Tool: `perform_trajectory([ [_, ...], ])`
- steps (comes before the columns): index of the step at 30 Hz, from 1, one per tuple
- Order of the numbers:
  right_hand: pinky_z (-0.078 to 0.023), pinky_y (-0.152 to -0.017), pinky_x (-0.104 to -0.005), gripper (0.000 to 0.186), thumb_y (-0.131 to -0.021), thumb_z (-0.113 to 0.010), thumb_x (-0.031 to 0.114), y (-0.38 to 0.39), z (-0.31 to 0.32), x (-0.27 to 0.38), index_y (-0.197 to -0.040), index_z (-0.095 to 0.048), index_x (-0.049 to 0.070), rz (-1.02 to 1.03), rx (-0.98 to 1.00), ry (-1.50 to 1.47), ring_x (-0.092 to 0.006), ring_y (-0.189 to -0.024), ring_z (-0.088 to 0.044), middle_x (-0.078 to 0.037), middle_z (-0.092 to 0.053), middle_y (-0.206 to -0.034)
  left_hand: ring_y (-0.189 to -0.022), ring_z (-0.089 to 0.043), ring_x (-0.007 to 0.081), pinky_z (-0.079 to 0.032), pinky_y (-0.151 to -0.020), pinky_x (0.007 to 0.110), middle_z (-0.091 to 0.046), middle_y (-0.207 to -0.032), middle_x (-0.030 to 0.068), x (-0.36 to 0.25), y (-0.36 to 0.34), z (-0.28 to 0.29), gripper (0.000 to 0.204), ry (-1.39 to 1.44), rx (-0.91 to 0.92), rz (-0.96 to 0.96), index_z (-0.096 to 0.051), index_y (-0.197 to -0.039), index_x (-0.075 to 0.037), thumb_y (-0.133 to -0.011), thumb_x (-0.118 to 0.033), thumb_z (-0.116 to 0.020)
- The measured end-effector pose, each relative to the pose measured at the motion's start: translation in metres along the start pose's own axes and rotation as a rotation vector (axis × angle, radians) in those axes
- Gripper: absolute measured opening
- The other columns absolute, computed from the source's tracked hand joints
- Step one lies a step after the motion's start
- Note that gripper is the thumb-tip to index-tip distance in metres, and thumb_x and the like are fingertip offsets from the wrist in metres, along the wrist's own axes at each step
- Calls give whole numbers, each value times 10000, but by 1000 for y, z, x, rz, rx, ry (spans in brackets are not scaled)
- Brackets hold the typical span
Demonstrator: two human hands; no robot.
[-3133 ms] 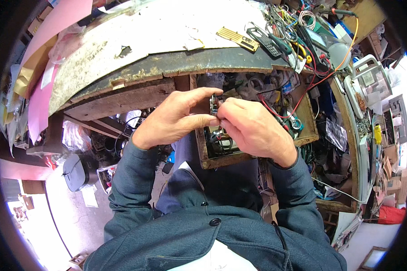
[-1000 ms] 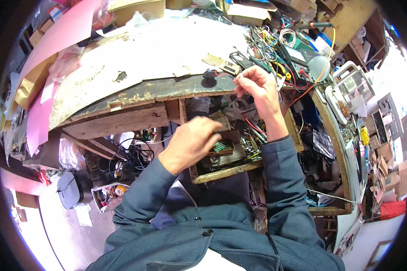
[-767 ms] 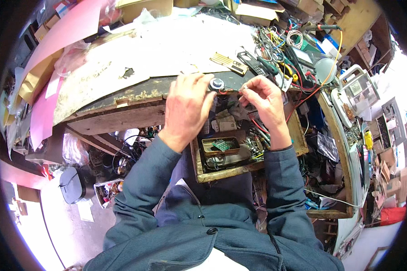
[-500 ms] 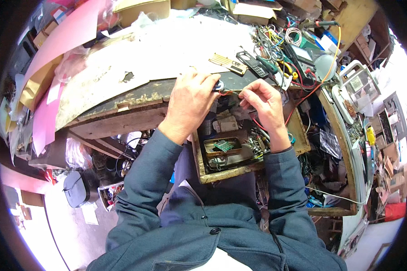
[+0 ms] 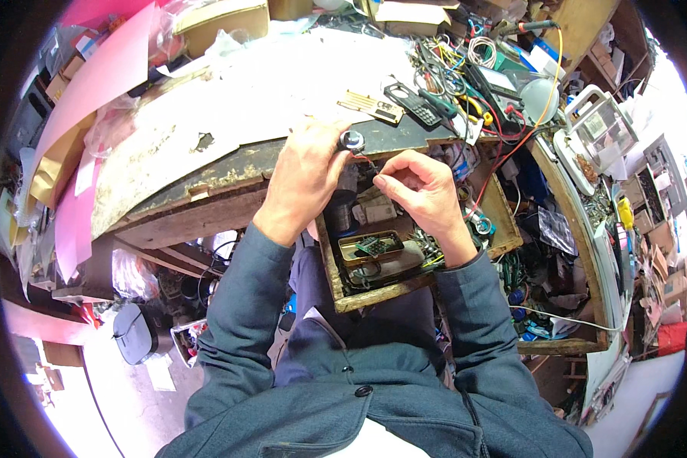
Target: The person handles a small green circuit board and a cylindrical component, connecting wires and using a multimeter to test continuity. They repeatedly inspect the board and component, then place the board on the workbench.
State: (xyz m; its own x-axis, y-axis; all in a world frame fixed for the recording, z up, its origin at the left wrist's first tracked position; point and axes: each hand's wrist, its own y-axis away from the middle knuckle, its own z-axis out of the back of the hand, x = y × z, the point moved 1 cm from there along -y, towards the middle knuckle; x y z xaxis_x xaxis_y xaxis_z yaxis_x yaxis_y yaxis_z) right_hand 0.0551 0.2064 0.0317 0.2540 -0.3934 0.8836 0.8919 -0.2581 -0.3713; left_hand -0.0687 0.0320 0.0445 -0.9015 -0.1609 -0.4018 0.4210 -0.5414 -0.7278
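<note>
My left hand [image 5: 304,177] is closed around a small round part [image 5: 352,140] with a dark rim and a pale, shiny face, held at the front edge of the workbench. A short red wire [image 5: 362,158] comes off this part toward my right hand [image 5: 424,195]. The thumb and forefinger of my right hand are pinched together close to the wire's end; what lies between them is too small to make out. Below both hands is a pulled-out wooden drawer [image 5: 382,299], holding a small metal tin [image 5: 349,253] with a green circuit board [image 5: 374,246] in it.
On the workbench [image 5: 229,99] lie a yellowish slotted plate [image 5: 370,106], a black handset casing [image 5: 412,104] and tangled cables [image 5: 443,65]. A soldering iron [image 5: 530,27] with an orange cord rests at the back right. A second open drawer [image 5: 561,347] full of parts is at the right.
The round part has turned, so its face shows more. My right hand has come down slightly and nearer the left, fingers still pinched. The whole view has shifted a little.
</note>
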Motion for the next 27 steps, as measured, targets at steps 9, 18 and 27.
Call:
perform_trajectory([
  [9, -484, -574, -214, 133, -854, -801, 89, 3, -4, -2, -909, -708, 13, -32, 18, 112, -41, -659, -600, -6, -674, -801, -1195, -617, 342, -501, -1008, 421, -695, -1216, 144, -6, 18, 0, 334, -23, -128, 58, -705, -1155, -29, -825, 17, -732],
  [18, -533, -647, -230, 100, -881, -735, 53, 8, -2, 3, -966, -703, 12, 48, -7, 146, -71, -719, -641, -35, -702, -867, -1166, -603, 310, -480, -1005, 417, -690, -1174, 97, -23, 22, -2, 374, -150, -126, 25, -707, -1176, -80, -809, -17, -745],
  [27, -545, -630, -294, 148, -884, -748, 82, 10, 1, 14, -953, -669, -23, 95, 19, 157, -130, -682, -674, -91, -690, -782, -1045, -637, 296, -483, -948, 428, -698, -1044, 68, -20, 20, -11, 135, -361, -159, -157, -715, -966, -77, -834, -50, -723],
])
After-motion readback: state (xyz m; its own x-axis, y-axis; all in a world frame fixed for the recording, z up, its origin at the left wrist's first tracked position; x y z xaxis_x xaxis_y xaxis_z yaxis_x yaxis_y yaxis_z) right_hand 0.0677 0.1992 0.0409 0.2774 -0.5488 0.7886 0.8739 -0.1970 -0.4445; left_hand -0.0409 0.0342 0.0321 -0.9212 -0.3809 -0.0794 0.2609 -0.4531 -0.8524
